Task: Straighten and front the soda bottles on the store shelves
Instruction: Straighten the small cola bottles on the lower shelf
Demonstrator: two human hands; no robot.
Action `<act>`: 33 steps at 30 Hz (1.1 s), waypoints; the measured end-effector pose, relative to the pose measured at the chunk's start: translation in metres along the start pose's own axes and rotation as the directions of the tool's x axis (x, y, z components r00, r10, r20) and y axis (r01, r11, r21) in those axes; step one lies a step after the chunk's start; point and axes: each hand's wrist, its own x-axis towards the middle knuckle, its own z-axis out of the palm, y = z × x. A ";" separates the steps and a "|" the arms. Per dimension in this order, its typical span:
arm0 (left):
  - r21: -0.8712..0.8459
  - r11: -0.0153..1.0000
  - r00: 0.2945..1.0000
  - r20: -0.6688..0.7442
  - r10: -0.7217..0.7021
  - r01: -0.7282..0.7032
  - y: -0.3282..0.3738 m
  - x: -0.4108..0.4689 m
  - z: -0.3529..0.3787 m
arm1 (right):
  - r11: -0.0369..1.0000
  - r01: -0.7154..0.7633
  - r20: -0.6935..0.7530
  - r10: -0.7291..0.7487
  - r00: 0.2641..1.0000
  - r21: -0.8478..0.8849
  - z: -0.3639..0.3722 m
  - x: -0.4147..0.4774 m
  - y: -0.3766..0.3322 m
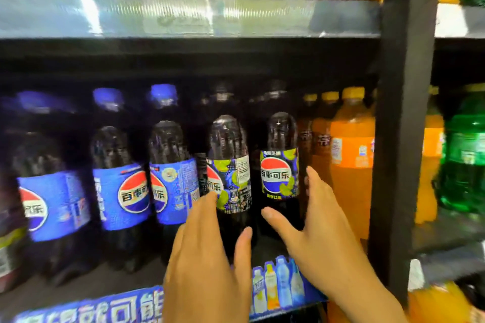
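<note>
The work on the middle shelf (86, 288) looked about half done. The right lime-label bottle (279, 173) stood upright with its logo facing straight out, and the second blue-label bottle (123, 191) also showed its logo well. The left lime-label bottle (228, 181) was turned, so only half of its logo showed and the small print faced forward. The third blue-label bottle (173, 186) beside it and the far-left blue-label bottle (52, 204) were turned aside too.

The left hand (207, 265) reached with straight fingers, its grip open. Its forefinger was at the label of the left lime-label bottle, but I could not tell if it touched. The right hand (322, 223) was spread wide beside the right lime-label bottle, with the thumb in front, holding nothing. By my judgement at least three bottles were left to turn.
</note>
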 end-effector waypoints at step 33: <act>-0.011 0.982 0.975 -0.110 -0.191 0.191 0.011 -0.006 0.042 | 0.995 -0.054 0.189 0.038 0.981 0.083 0.006 0.002 0.018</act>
